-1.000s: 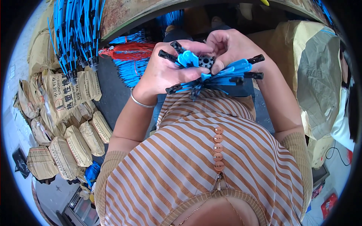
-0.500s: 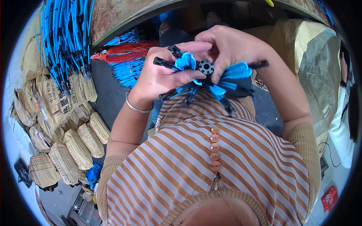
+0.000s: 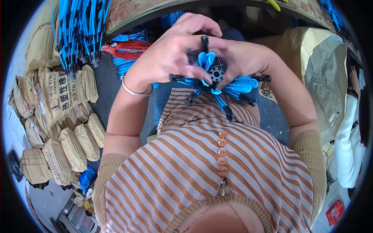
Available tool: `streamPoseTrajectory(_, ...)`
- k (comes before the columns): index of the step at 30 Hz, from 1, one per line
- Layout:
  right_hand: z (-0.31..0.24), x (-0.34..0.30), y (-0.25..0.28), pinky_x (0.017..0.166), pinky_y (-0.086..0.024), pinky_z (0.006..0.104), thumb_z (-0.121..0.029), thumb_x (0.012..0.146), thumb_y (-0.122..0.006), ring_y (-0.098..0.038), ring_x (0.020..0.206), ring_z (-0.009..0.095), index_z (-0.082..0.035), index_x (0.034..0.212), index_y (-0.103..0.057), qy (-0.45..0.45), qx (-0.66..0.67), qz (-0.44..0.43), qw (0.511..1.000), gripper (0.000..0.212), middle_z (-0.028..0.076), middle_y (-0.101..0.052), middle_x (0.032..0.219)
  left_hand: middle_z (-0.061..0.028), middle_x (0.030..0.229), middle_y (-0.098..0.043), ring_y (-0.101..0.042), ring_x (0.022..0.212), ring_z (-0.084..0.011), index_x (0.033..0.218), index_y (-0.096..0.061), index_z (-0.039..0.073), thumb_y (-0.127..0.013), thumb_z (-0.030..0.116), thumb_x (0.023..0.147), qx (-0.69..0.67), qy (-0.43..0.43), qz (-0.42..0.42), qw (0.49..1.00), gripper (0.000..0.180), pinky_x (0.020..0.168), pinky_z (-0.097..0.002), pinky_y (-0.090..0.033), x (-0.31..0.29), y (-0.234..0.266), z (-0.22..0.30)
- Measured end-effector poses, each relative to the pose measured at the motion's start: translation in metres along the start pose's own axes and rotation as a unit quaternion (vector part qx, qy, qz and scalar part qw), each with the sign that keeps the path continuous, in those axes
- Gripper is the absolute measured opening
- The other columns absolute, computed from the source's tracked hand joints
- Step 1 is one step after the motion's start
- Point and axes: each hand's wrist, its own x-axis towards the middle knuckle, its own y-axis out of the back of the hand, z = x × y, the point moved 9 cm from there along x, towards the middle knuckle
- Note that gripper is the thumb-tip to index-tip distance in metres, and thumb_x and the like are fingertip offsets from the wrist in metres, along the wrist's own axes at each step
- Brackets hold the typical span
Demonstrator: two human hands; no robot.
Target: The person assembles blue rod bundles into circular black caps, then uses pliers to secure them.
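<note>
A black, notched round hub (image 3: 216, 73) with blue ribs (image 3: 241, 85) fanned about it, like a small umbrella frame, is held up in front of my striped top. The ribs end in black joint pieces (image 3: 229, 113). My left hand (image 3: 171, 52) is closed on its left side, the thumb against the hub's edge and the fingers curled behind an upright rib. On the other side, my right hand (image 3: 244, 58) grips the hub with its thumb at the rim; its other fingers are mostly hidden. A thin, pale line like a wire (image 3: 220, 62) shows just above the hub.
A workbench edge (image 3: 155, 15) curves across the far side, with blue rod bundles (image 3: 79, 35) hanging at its left. Beneath lies a red strand bundle (image 3: 126, 49). Brown paper sacks (image 3: 60, 91) stack at left; a large open sack (image 3: 324, 77) stands at right.
My left hand has lifted, its fingers now arching higher over the frame. The hub has shifted slightly right and down, and the ribs have turned a little. The view has moved slightly.
</note>
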Motion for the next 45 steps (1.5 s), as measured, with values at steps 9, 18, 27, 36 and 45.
streamPoseTrajectory(9, -0.005, -0.017, -0.002, 0.074, -0.043, 0.0282, -0.009, 0.057, -0.078, -0.053, 0.077, 0.015, -0.003, 0.105, -0.053, -0.043, 0.108, 0.277, 0.954, 0.054, 0.007, -0.057, 0.083, -0.0096, 0.1, -0.058, -0.057, 0.091, -0.017, 0.106, -0.057, -0.001, -0.071, 0.012, 0.072, -0.286, 0.339, 0.275, 0.853, 0.039, 0.078, -0.0275, -0.048, -0.111, 0.001, -0.007)
streamPoseTrajectory(18, -0.021, -0.018, -0.014, 0.055, -0.039, 0.0294, -0.014, 0.058, -0.077, -0.044, 0.06, 0.018, -0.002, 0.101, -0.051, -0.049, -0.027, 0.375, 0.925, 0.052, 0.006, -0.045, 0.065, -0.0086, 0.093, -0.057, -0.056, 0.081, -0.0188, 0.098, -0.061, 0.002, -0.083, 0.02, 0.06, 0.084, 0.272, 0.297, 0.911, 0.047, 0.073, -0.0301, -0.045, -0.113, -0.01, 0.024)
streamPoseTrajectory(27, -0.031, -0.048, 0.014, 0.062, -0.046, 0.0326, -0.007, 0.063, -0.075, -0.058, 0.068, 0.025, 0.0, 0.104, -0.054, -0.013, -0.163, 0.539, 0.826, 0.047, 0.013, -0.057, 0.074, -0.0081, 0.085, -0.057, -0.055, 0.076, -0.0178, 0.091, -0.062, -0.001, -0.08, 0.014, 0.063, -0.014, 0.269, 0.362, 0.893, 0.037, 0.07, -0.0287, -0.044, -0.105, -0.02, -0.008)
streamPoseTrajectory(36, -0.002, -0.02, 0.003, 0.057, -0.041, 0.0201, 0.002, 0.067, -0.069, -0.049, 0.065, 0.007, -0.003, 0.101, -0.063, -0.001, 0.009, 0.386, 0.922, 0.035, 0.002, -0.053, 0.075, -0.0106, 0.082, -0.059, -0.059, 0.067, -0.0215, 0.086, -0.064, -0.002, -0.079, 0.011, 0.062, 0.083, 0.297, 0.336, 0.89, 0.031, 0.059, -0.0285, -0.048, -0.095, -0.008, 0.007)
streamPoseTrajectory(45, 0.023, -0.012, 0.0, 0.056, -0.041, 0.0228, -0.003, 0.068, -0.071, -0.05, 0.061, 0.007, -0.002, 0.098, -0.064, -0.066, 0.196, 0.314, 0.927, 0.031, 0.001, -0.051, 0.065, -0.0109, 0.083, -0.059, -0.059, 0.07, -0.0218, 0.085, -0.064, -0.001, -0.078, 0.01, 0.062, 0.032, 0.255, 0.334, 0.907, 0.029, 0.06, -0.0289, -0.048, -0.089, -0.01, -0.004)
